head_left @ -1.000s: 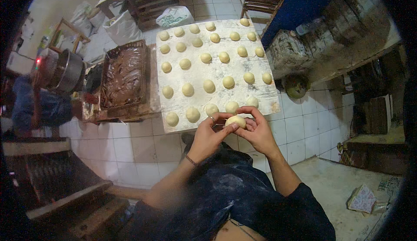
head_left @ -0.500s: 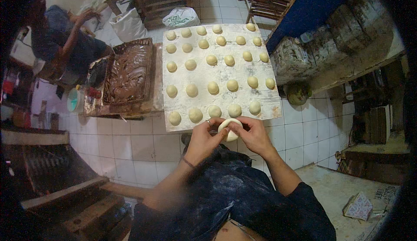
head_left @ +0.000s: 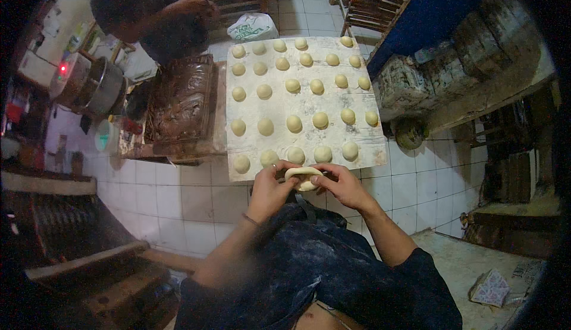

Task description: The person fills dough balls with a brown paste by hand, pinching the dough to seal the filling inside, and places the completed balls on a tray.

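Between both hands I hold a pale piece of dough (head_left: 304, 177), rounded and hollowed in the middle, just off the near edge of the board. My left hand (head_left: 272, 188) grips its left side, the thumb pressing at the inner rim. My right hand (head_left: 342, 186) pinches the right side the same way, thumb on top and fingers beneath. Beyond them lies a floured white board (head_left: 262, 143) with rows of round dough balls. Nearest to my hands are a dough ball (head_left: 295, 154) and another dough ball (head_left: 322, 154) in the front row.
Left of the board, a dark tray (head_left: 181, 95) of glossy brown paste sits on a low wooden table. Behind that tray stands another person (head_left: 157, 14). A white plastic bag (head_left: 253, 27) rests past the far edge. A worn ledge (head_left: 458, 80) runs along the right.
The dough has tilted and opened into a wider, bowl-like ring as my hands spread slightly apart. At the left, the other person has moved rightward, behind the paste tray.
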A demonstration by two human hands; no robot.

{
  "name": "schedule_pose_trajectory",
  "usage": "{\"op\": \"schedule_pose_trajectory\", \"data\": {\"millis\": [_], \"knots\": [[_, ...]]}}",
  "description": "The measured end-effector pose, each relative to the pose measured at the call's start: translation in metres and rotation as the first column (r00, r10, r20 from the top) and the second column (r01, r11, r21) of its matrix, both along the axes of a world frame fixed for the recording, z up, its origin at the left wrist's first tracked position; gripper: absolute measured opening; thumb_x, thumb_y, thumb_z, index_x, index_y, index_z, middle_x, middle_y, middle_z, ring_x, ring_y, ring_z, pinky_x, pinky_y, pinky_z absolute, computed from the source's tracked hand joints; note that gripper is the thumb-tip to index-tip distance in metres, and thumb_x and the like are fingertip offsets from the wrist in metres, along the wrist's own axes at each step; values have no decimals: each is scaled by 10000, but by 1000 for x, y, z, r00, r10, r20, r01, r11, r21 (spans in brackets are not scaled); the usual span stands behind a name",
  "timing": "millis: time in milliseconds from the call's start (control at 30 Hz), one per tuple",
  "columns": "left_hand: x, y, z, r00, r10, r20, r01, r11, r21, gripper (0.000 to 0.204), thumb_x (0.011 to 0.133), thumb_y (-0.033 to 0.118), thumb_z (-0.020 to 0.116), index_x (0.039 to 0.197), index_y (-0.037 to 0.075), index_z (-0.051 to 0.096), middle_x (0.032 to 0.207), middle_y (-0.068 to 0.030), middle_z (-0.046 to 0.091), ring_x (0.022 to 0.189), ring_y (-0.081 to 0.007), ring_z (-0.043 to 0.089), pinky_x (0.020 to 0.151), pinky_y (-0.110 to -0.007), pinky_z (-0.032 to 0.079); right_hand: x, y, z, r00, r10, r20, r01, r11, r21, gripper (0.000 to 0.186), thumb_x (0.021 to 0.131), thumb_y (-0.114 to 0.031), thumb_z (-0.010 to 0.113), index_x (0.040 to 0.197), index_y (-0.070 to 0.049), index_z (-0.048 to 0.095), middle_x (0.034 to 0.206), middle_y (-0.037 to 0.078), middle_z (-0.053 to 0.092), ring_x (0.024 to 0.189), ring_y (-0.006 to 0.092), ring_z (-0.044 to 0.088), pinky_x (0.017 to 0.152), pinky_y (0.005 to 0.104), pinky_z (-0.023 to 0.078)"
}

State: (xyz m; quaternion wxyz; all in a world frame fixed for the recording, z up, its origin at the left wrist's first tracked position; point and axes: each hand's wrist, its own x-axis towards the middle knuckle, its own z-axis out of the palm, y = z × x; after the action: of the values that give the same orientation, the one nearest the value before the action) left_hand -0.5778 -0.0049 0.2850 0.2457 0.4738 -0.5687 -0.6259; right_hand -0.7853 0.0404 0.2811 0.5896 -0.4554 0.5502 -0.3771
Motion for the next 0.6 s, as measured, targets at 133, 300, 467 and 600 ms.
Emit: {"op": "schedule_pose_trajectory", "data": {"millis": [133,300,467,600], "knots": [[-9,4,5,996,52,-77,-49,998,41,217,889,21,668,1101,-23,673,1029,-82,713,968,-150,669,886,-294,537,-4,-5,5,949,154,-277,-159,987,2,269,934,-221,653,1090,-7,704,794,75,702,709,128,620,665,327,499],[-4,-5,11,999,-29,22,29,1000,-2,252,914,68,674,1151,-11,652,1038,-73,702,966,-143,666,865,-287,542,-11,-8,-2,975,199,-96,-191,978,83,280,983,-243,625,1062,10,713,792,13,683,715,94,618,677,269,499],[-9,-9,19,990,-137,-12,138,989,55,250,919,90,690,1141,-22,664,1035,-93,715,942,-152,679,839,-297,552,-13,-10,8,875,276,-397,-277,959,54,306,988,-267,623,1026,20,719,787,10,688,708,98,616,660,272,488],[-6,-13,20,985,-111,133,119,991,-56,276,907,91,703,1144,-41,652,988,-122,736,912,-161,699,812,-294,556,-14,-11,1,982,174,-78,-169,983,70,259,951,-225,641,1011,18,709,762,32,676,698,99,593,652,284,487]]}}
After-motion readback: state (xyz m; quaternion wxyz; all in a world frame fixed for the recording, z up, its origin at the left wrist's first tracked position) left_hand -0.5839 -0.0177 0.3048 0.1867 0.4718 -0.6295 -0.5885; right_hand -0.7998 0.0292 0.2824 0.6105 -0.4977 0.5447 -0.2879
